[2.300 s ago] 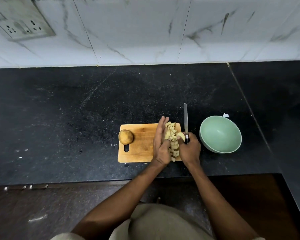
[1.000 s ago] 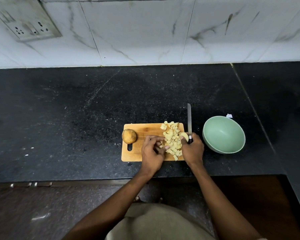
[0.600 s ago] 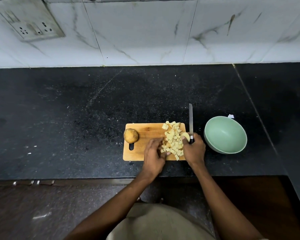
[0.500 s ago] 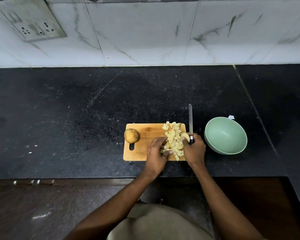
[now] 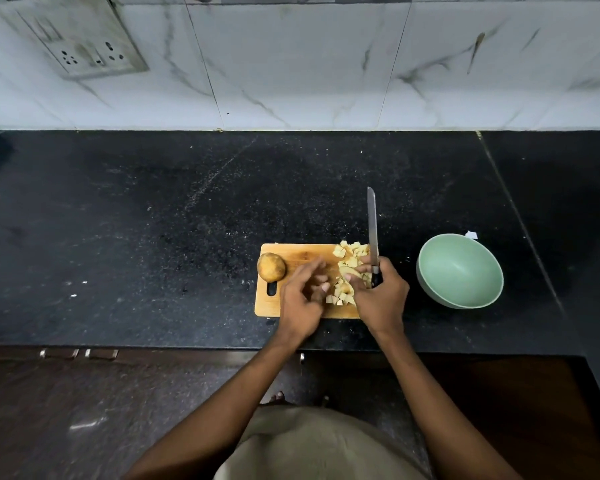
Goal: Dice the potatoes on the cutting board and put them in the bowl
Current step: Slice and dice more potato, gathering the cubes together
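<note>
**Diced pile on board, knife in right hand, bowl has nothing in it**

Right hand [image 5: 381, 299]: grip closed around the handle of the knife [image 5: 372, 230], blade pointing away from the person along the right edge of the cutting board [image 5: 298, 252]. Thumb and forefinger also touch a larger potato piece [image 5: 347, 271].

Left hand [image 5: 300, 299]: blurred, fingers loosely curled just left of the potato cubes [image 5: 350, 252]; cannot tell whether it holds any.

Cubes sit heaped on the board's right half. Whole unpeeled potato [image 5: 271, 267] on the board's left end, above the handle slot. Green bowl [image 5: 459, 270] on the black worktop [image 5: 153, 220], right of the board, apart from it.
</note>
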